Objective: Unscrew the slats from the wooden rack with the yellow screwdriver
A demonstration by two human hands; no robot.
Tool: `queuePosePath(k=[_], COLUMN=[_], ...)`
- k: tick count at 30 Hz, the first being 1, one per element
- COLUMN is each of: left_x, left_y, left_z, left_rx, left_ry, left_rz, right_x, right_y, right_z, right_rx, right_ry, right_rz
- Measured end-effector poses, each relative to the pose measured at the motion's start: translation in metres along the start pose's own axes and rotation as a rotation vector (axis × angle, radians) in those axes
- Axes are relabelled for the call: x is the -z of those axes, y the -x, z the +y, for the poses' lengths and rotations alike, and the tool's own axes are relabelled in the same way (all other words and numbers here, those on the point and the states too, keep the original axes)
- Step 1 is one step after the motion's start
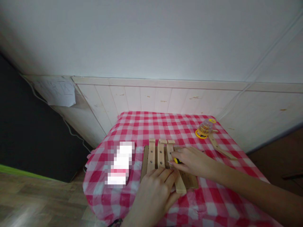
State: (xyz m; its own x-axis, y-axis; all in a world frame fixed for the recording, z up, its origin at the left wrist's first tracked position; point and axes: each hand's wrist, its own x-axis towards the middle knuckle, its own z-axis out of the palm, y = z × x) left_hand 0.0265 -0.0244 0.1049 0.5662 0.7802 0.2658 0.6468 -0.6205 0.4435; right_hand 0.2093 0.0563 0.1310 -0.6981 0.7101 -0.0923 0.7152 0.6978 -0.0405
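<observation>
A wooden board (194,182) lies on the checked cloth, and three pale wooden hook strips run side by side across it. The left strip (151,155) and the middle strip (161,156) each show two dark screws. My left hand (156,186) is closed over the near part of the strips, its fingers gripping the right strip (181,186), whose near end sticks out past the thumb. Pinched in my right hand (188,159) is a screwdriver with a yellow and black handle (177,160), held at the right strip. Its tip is hidden.
A clear jar with a yellow base (204,129) stands at the back right, beside another wooden strip (219,147). Left of the board lies a blurred-out, bright rectangular object (121,164). The red and white checked tablecloth (151,121) reaches the panelled wall (156,99).
</observation>
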Motion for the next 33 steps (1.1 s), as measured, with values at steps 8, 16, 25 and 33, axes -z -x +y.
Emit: queuePosePath(k=[8,16,25,33], left_x=[0.001,0.001,0.002,0.003], left_y=[-0.002,0.0,-0.002,-0.001], left_z=[0.0,0.0,0.0,0.001], left_rx=[-0.002,0.015,0.014,0.015], left_ry=[-0.025,-0.001,0.002,-0.007], left_rz=[-0.024,-0.024,-0.033,-0.024], right_x=[0.001,0.006,0.007,-0.002], right_y=[0.001,0.004,0.008,0.007], right_z=[0.001,0.002,0.005,0.002], right_rx=[-0.018,0.095,0.141,-0.06], right_ry=[-0.045,-0.032,-0.07,-0.109], right_rz=[-0.03,-0.063,-0.021,0.053])
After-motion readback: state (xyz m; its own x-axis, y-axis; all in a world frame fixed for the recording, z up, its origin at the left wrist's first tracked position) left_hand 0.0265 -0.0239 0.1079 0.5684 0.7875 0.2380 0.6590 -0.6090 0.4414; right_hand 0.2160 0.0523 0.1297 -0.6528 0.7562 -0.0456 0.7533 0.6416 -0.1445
